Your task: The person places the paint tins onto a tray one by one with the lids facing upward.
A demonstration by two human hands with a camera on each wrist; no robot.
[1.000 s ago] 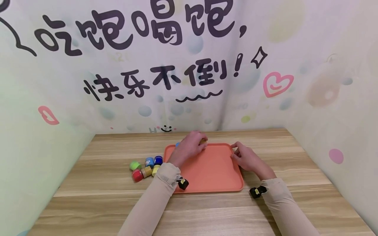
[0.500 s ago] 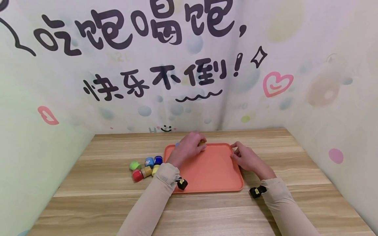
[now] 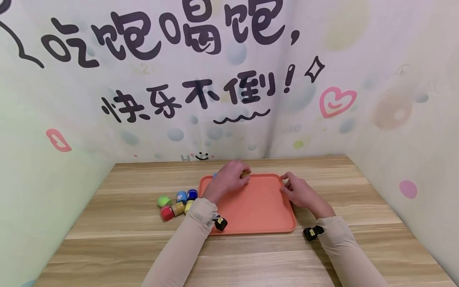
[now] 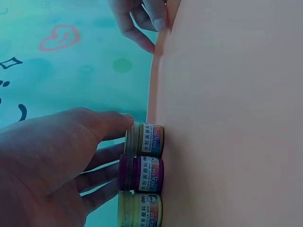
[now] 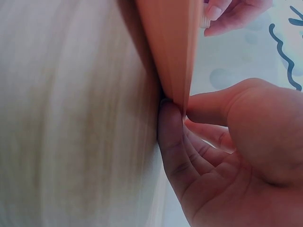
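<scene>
An orange tray (image 3: 265,207) lies on the table. Near its far edge my left hand (image 3: 231,175) grips a yellow-brown paint jar (image 4: 147,140) between thumb and fingers. Right beside that jar in the left wrist view stand a purple paint jar (image 4: 142,173) and a yellow-green one (image 4: 142,208), lined up on the tray along its far side. My right hand (image 3: 301,193) pinches the tray's rim at the far right corner. In the right wrist view, the thumb and index finger (image 5: 173,142) lie on either side of that rim. My left hand hides most of the lined-up jars in the head view.
Left of the tray, several paint jars are grouped on the wooden table (image 3: 122,223): light green (image 3: 164,201), red (image 3: 166,213), ochre (image 3: 177,208), light blue (image 3: 181,197), dark blue (image 3: 192,194) and pale yellow (image 3: 189,207). A printed wall backdrop (image 3: 150,139) rises behind.
My left hand has shifted very slightly to the left with the yellow-brown jar. The right hand and the tray have stayed in place.
</scene>
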